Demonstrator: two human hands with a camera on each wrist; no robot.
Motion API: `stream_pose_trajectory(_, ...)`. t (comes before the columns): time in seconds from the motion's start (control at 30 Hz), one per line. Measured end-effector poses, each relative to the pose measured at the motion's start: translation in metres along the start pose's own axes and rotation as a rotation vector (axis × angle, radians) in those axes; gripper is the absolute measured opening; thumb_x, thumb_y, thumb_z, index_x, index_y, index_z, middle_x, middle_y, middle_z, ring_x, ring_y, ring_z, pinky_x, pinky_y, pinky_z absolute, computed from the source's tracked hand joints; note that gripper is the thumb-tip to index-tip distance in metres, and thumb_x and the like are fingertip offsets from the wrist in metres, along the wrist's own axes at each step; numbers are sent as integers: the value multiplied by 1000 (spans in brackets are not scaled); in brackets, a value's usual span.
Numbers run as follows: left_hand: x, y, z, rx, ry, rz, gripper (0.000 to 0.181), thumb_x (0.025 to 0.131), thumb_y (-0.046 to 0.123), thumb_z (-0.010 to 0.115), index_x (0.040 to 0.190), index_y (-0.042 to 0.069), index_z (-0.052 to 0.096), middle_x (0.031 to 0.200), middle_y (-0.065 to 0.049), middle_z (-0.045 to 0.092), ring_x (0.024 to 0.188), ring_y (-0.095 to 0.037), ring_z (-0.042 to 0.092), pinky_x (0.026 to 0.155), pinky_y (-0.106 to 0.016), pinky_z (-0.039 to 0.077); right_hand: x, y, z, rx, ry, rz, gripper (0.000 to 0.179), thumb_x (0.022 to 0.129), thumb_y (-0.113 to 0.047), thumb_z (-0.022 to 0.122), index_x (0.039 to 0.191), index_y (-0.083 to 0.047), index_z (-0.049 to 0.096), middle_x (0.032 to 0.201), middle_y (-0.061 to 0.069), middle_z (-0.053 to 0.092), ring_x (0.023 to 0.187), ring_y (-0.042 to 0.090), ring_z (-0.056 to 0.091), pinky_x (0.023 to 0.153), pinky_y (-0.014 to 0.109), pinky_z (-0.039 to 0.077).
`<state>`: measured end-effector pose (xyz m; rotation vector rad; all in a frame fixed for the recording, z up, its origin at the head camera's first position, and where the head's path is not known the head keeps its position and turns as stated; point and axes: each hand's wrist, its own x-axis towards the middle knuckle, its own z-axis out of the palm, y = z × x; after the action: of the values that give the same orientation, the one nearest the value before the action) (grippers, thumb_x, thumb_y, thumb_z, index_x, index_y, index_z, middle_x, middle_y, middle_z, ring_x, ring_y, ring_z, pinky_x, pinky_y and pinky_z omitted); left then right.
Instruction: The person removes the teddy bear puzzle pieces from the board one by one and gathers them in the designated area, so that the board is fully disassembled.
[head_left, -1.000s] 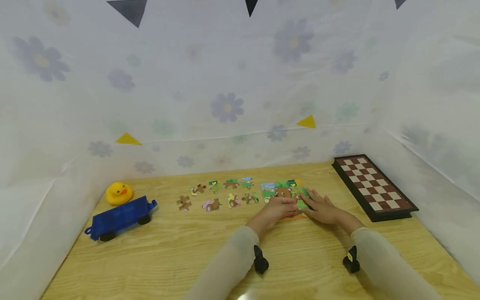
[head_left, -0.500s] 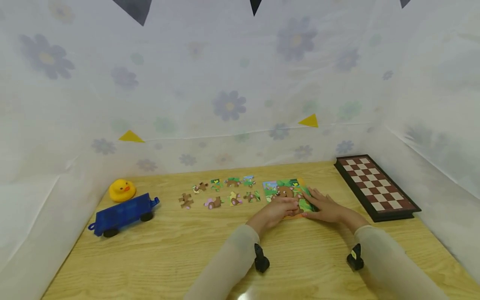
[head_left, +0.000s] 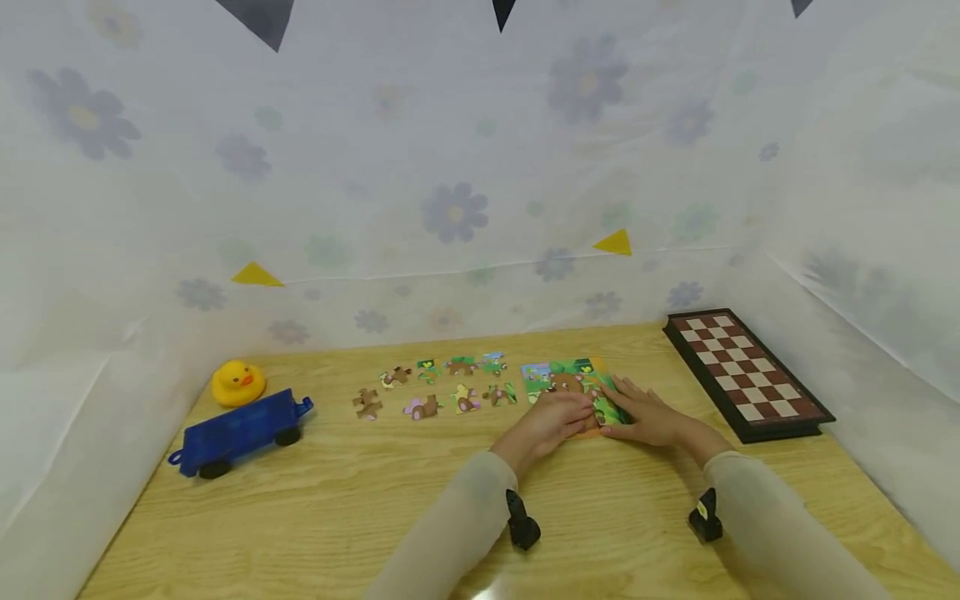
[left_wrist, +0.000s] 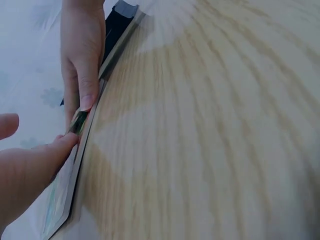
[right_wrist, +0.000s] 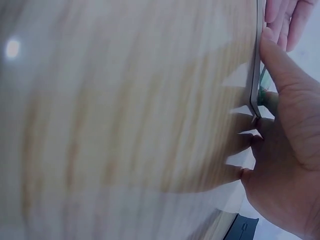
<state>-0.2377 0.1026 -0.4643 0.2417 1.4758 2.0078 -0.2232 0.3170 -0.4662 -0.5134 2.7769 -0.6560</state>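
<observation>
A bear jigsaw puzzle (head_left: 538, 377) in a thin board lies on the table, right of centre in the head view. My left hand (head_left: 546, 421) reaches across its near left part, fingertips pressing on the picture. From the right, my right hand (head_left: 651, 417) rests over the puzzle's right edge with fingers spread and thumb at the near edge. Both hands cover much of the picture's lower half. In the left wrist view, straight left fingers (left_wrist: 59, 150) touch the puzzle beside the right thumb. The right wrist view shows the right thumb (right_wrist: 275, 57) along the board's edge.
Several loose jigsaw pieces (head_left: 463, 398) lie in two rough rows left of the puzzle. Farther left are a blue toy wagon (head_left: 238, 433) and a yellow rubber duck (head_left: 237, 383). A chessboard box (head_left: 746, 371) stands at the right. Flowered white cloth (head_left: 450, 275) encloses the table (head_left: 300, 525).
My right hand has shifted slightly, its thumb drawing in along the puzzle's near right edge. My left hand stays on the puzzle with only small movement. The head view sways a little.
</observation>
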Motion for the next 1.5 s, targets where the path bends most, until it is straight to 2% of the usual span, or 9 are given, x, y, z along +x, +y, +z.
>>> stream_pose_trajectory(0.13,2,-4,5,-46,83,24,38,96,-2,49,132,-14,44,137,-25,45,125,-36,46,103,-42,41,2,-2,3,7,-6,-3,84,91,-48,58,150,-1,19,154,28,5,139,47,0,105,70,-2)
stream_pose_trajectory(0.33,10,-10,7,30,175,53,40,92,-1,59,130,-6,52,126,-17,57,111,-27,60,92,-35,51,4,-5,3,1,-12,-4,85,91,-50,57,150,-2,19,154,28,5,139,47,-1,106,70,-3)
stream_pose_trajectory(0.53,17,-5,8,148,213,13,28,90,3,62,118,1,65,106,-10,68,96,-22,67,82,-31,56,4,-7,-2,3,-7,0,85,91,-48,58,150,-2,19,154,28,4,139,47,-1,105,70,-4)
stream_pose_trajectory(0.7,20,-2,14,200,338,-10,20,86,1,67,106,2,71,91,-8,72,83,-19,70,70,-27,58,6,-6,-2,-4,-10,-8,85,91,-50,57,151,-3,19,154,28,4,139,47,-1,105,71,-4)
stream_pose_trajectory(0.93,22,-5,22,238,471,16,10,84,3,70,93,2,75,79,-7,71,69,-17,70,59,-26,58,6,-4,1,-2,-4,-7,85,90,-50,57,151,-4,20,154,27,4,139,47,-1,105,70,-4)
stream_pose_trajectory(1.07,24,-10,22,218,532,47,7,82,0,71,87,2,76,74,-7,70,62,-16,68,51,-23,55,5,-5,3,-1,-6,-11,86,90,-51,57,151,-4,19,154,27,4,140,47,-2,105,70,-5)
stream_pose_trajectory(1.17,24,-13,18,202,557,94,8,80,-3,71,86,0,75,71,-9,70,60,-17,68,48,-21,54,3,-6,3,-2,0,-11,85,90,-50,57,150,-3,20,154,27,5,139,47,-1,105,71,-4)
stream_pose_trajectory(1.27,22,-13,12,174,556,131,9,79,-4,72,87,-2,75,73,-10,70,62,-17,69,53,-21,55,1,-8,2,2,8,-12,84,91,-49,58,150,-2,20,154,28,5,139,48,-1,104,71,-4)
stream_pose_trajectory(1.5,9,-2,-5,120,411,129,12,83,2,71,94,3,74,84,-10,71,74,-19,70,68,-26,58,-2,-6,0,3,-2,-1,84,91,-47,58,150,-2,19,154,28,4,139,48,-2,104,71,-4)
